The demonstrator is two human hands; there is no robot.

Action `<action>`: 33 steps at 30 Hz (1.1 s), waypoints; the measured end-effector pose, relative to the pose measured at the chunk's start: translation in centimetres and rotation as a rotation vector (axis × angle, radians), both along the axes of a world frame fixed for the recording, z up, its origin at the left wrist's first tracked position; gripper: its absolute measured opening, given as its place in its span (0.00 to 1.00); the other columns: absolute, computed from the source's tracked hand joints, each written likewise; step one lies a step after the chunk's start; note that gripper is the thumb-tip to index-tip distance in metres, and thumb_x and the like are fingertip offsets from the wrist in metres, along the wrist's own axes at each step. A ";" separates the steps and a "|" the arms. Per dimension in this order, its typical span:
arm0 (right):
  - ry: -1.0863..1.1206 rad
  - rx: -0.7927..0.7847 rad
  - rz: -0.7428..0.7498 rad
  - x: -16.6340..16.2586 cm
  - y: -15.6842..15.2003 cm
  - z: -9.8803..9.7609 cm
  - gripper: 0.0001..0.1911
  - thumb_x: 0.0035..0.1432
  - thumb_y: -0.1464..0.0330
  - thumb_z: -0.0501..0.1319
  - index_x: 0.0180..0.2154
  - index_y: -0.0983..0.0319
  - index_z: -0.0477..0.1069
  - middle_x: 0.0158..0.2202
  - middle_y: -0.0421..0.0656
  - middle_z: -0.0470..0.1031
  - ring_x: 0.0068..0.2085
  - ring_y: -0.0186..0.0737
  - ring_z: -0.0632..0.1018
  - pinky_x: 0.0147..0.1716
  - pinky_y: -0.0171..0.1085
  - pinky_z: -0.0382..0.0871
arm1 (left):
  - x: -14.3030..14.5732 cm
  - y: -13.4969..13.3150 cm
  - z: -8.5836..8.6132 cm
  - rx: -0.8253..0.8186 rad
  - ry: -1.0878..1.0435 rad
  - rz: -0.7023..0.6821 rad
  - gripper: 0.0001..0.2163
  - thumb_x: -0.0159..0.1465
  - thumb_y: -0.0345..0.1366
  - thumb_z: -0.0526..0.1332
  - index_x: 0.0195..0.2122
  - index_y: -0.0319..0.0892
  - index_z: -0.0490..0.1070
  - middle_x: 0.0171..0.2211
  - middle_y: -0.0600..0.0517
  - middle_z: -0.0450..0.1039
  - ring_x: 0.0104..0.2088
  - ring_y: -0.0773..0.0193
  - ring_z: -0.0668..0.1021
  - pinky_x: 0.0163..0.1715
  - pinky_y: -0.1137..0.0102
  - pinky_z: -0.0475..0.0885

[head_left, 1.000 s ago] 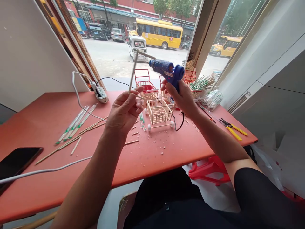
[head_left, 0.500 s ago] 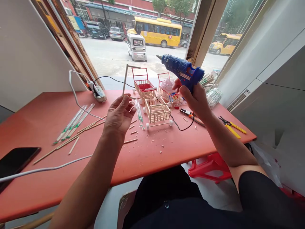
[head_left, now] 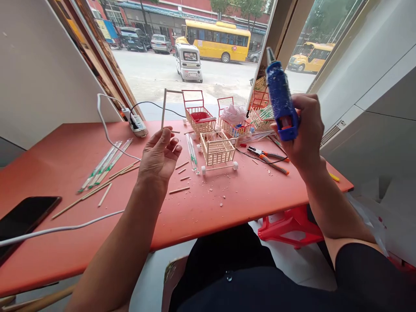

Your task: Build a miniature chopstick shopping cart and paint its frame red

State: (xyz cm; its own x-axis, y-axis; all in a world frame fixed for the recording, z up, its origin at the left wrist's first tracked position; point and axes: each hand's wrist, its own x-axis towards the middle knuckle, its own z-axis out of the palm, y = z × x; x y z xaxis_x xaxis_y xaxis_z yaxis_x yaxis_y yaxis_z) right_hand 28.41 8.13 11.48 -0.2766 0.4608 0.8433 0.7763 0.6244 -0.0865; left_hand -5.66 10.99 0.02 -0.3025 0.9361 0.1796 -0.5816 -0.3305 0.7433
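Thumb and fingers of my left hand [head_left: 160, 154] pinch a small frame of thin wooden sticks [head_left: 164, 108]. One stick stands upright, another runs right from its top, and a short end shows by my fingertips. My right hand [head_left: 307, 130] grips a blue hot glue gun [head_left: 280, 97], its nozzle pointing up and away. Between the hands, on the table, stands a miniature cart of plain wooden sticks [head_left: 217, 149] with white wheels. Two carts with red handles, one holding a red lining [head_left: 199, 117] and one a crumpled white plastic bag [head_left: 234, 113], are behind it.
On the red table [head_left: 191, 216] lie cut sticks [head_left: 179, 190], orange-handled pliers [head_left: 266, 156] and wrapped straws [head_left: 100, 167]. A power strip [head_left: 138, 125] with cords is at back left, a phone [head_left: 27, 216] at far left. Another cart [head_left: 260, 115] stands back right.
My right hand has swung the glue gun to the right, away from the stick frame, turning its nozzle from leftward to upward. My left hand stays nearly in place with the frame.
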 end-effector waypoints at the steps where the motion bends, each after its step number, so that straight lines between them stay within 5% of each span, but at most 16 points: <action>1: -0.010 0.005 -0.039 0.7 -0.3 -0.2 0.16 0.73 0.52 0.60 0.56 0.51 0.71 0.53 0.48 0.76 0.56 0.54 0.80 0.56 0.55 0.78 | -0.1 0.1 -0.2 0.011 0.026 0.009 0.16 0.47 0.45 0.87 0.33 0.52 0.85 0.30 0.55 0.80 0.30 0.69 0.77 0.27 0.75 0.73; 5: -0.056 -0.008 -0.143 3.7 -1.0 -2.4 0.15 0.74 0.56 0.58 0.58 0.51 0.71 0.51 0.50 0.77 0.55 0.54 0.79 0.56 0.54 0.76 | -0.5 0.0 -0.6 0.040 0.102 0.030 0.16 0.48 0.50 0.85 0.33 0.56 0.86 0.32 0.53 0.79 0.31 0.67 0.76 0.26 0.73 0.72; 9: -0.101 -0.086 -0.244 6.4 -1.7 -6.8 0.20 0.73 0.54 0.58 0.59 0.57 0.71 0.51 0.56 0.78 0.52 0.58 0.78 0.53 0.56 0.76 | -0.7 -0.1 -1.0 0.013 0.112 0.026 0.15 0.47 0.52 0.86 0.32 0.59 0.86 0.33 0.53 0.80 0.31 0.65 0.75 0.26 0.70 0.71; 14: -0.221 -0.432 -0.494 9.0 -1.0 -11.6 0.24 0.75 0.57 0.54 0.62 0.64 0.72 0.56 0.61 0.77 0.56 0.61 0.78 0.58 0.57 0.75 | -0.1 -0.5 -1.1 -0.002 0.086 0.007 0.16 0.47 0.49 0.86 0.32 0.56 0.86 0.31 0.55 0.79 0.30 0.68 0.75 0.26 0.71 0.71; 17: -0.297 -0.515 -0.582 10.2 0.4 -13.2 0.24 0.75 0.59 0.54 0.60 0.68 0.73 0.55 0.65 0.77 0.56 0.63 0.78 0.57 0.58 0.73 | 0.6 -1.0 -0.7 -0.053 0.018 0.022 0.21 0.39 0.47 0.89 0.30 0.51 0.85 0.30 0.56 0.78 0.29 0.71 0.75 0.26 0.75 0.71; 22: -0.390 -0.615 -0.625 11.4 1.7 -14.7 0.23 0.72 0.61 0.57 0.58 0.72 0.74 0.55 0.69 0.78 0.55 0.66 0.79 0.57 0.57 0.73 | 1.2 -1.8 0.4 -0.032 0.045 0.018 0.17 0.44 0.42 0.87 0.30 0.49 0.84 0.32 0.55 0.80 0.30 0.72 0.77 0.27 0.77 0.72; 28: -0.418 -0.652 -0.587 12.7 1.6 -14.3 0.27 0.71 0.58 0.58 0.62 0.69 0.73 0.57 0.66 0.80 0.57 0.66 0.79 0.58 0.59 0.73 | 1.8 -2.2 1.9 0.016 0.189 0.035 0.13 0.49 0.44 0.84 0.30 0.49 0.85 0.35 0.53 0.83 0.33 0.70 0.79 0.30 0.77 0.74; 33: -0.195 -0.430 -0.335 10.8 1.5 -7.5 0.29 0.70 0.49 0.60 0.59 0.63 0.77 0.57 0.60 0.81 0.58 0.64 0.80 0.60 0.59 0.74 | 2.3 -1.9 3.5 0.135 0.436 0.085 0.08 0.55 0.41 0.82 0.32 0.51 0.87 0.32 0.53 0.83 0.30 0.69 0.78 0.30 0.74 0.77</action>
State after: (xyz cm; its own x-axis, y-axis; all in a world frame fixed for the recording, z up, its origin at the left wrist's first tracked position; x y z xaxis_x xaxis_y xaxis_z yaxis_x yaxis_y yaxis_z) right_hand 39.17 9.65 3.96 -0.1878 0.8399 0.5092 0.9527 0.2819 -0.1138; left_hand -3.39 9.10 3.57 -0.2461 0.8710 0.4251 -0.1912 -0.4736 0.8597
